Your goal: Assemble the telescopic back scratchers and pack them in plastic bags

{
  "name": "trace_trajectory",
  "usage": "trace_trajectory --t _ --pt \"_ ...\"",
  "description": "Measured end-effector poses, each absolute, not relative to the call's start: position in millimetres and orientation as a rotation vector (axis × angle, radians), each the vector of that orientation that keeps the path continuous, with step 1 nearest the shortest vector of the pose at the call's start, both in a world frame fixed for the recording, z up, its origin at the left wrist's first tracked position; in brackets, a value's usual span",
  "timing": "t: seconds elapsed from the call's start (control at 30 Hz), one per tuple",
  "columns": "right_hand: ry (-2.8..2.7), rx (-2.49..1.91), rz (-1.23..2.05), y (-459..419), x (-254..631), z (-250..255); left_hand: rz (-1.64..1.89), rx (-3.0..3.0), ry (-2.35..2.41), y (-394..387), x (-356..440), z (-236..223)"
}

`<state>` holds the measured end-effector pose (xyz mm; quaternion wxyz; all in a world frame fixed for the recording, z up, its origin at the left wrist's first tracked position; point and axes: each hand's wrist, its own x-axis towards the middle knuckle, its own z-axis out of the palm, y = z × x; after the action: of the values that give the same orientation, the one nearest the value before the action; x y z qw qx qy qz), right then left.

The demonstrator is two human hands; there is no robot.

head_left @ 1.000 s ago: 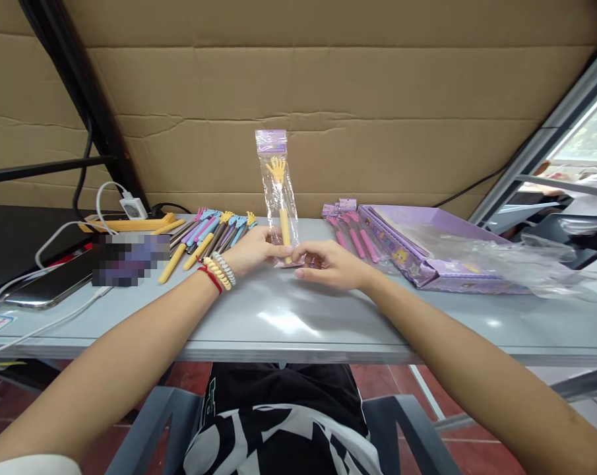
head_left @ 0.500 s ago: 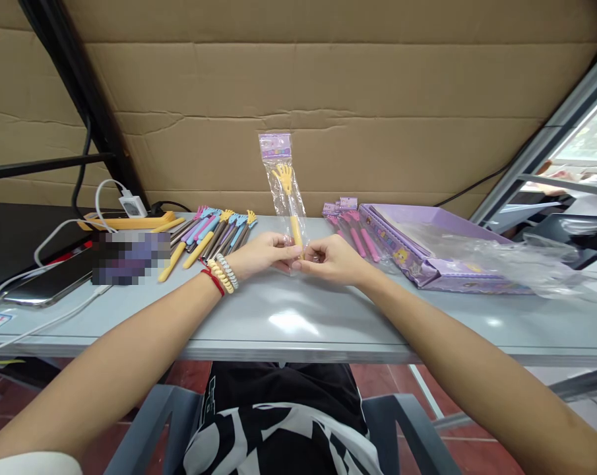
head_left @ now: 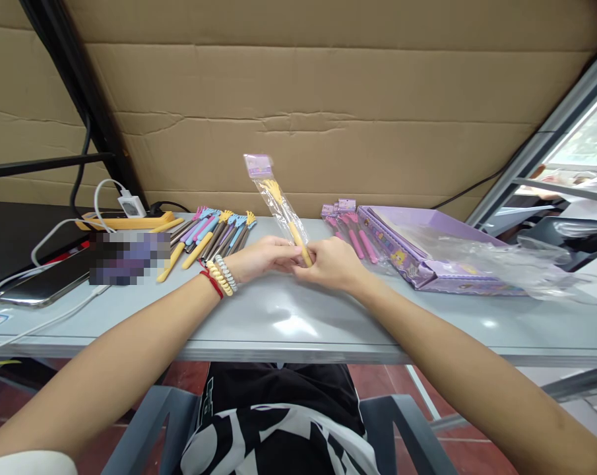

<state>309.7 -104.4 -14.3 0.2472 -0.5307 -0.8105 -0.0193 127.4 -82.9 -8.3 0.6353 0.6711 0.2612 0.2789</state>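
A yellow back scratcher with a hand-shaped head (head_left: 296,236) is inside a clear plastic bag (head_left: 281,210) with a purple header. It leans up to the left above the desk. My left hand (head_left: 267,256), with bracelets on the wrist, is closed on the lower end of the bagged scratcher. From the other side my right hand (head_left: 332,262) pinches the same end, its fingertips partly hidden. A pile of unbagged back scratchers (head_left: 214,234) in several colours lies left of my left hand. Bagged pink back scratchers (head_left: 360,236) lie beyond my right hand.
A purple box (head_left: 402,254) with clear plastic bags (head_left: 506,260) across it stands on the right of the grey desk (head_left: 239,323). At the left are a phone (head_left: 45,280), white cables and a yellow power strip (head_left: 164,219). Cardboard (head_left: 328,79) walls the back.
The bagged back scratcher has tipped to the left and its header sits lower. My right hand has turned, with its fingers curled further around the lower end.
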Motion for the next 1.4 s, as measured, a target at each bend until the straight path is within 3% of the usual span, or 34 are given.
trace_trajectory --t 0.53,0.9,1.4 --pt "-1.795 -1.463 -0.063 -106 361 22 0.668 1.688 0.8 -82 114 8" --pt "-1.69 -2.026 -0.139 -82 395 22 0.415 2.345 0.904 -73 109 0" --pt "-1.689 -2.465 -0.149 -69 395 8 0.244 2.526 1.041 -76 109 3"
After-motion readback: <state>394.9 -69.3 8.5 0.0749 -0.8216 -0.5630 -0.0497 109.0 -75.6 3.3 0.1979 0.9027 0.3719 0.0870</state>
